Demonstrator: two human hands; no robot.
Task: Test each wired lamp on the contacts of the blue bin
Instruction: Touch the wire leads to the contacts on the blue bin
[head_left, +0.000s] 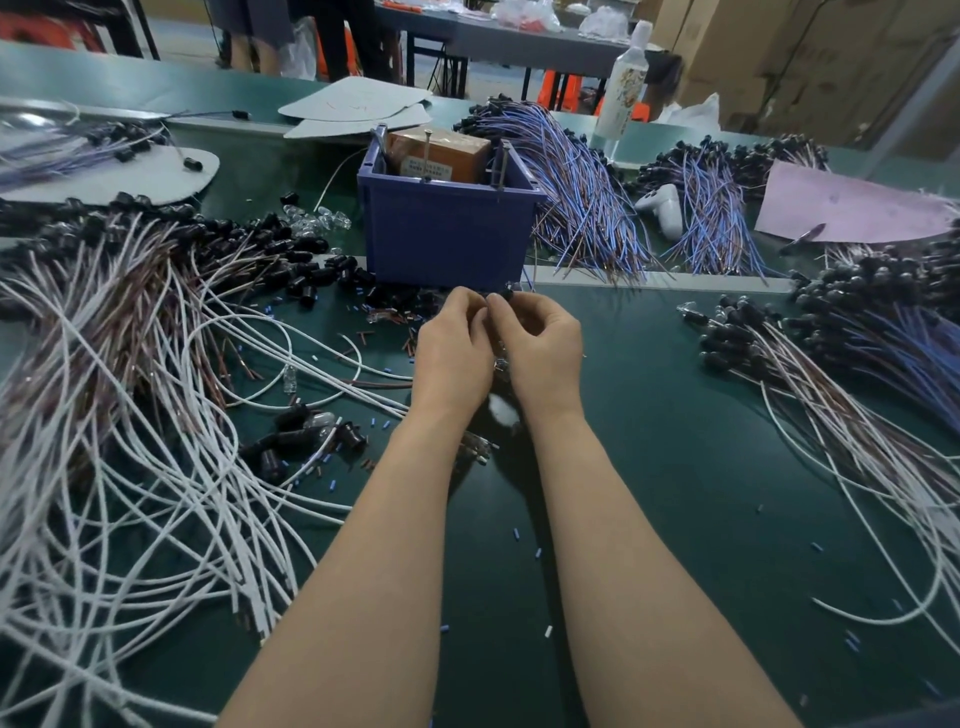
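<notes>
Wired lamp (506, 295), a small black socket in the head view, sits just in front of the blue bin (447, 234), pinched between the curled thumb and fingertips of the right hand (543, 343). The left hand (452, 343) touches the right, fingers curled inward too, but what they clamp is hidden. Metal pins (427, 153) stand upright at the bin's rim, with white-wired lamps (130, 415) sprawled to its left and blue-wired lamps (587, 208) to its right.

I have 1 view: a wide-angle camera on the person's head, at the near edge of the bench (675, 415), facing forward and down. It sits close over the left hand (452, 353) and right hand (540, 348); the bench's far edge lies near the frame's top.
</notes>
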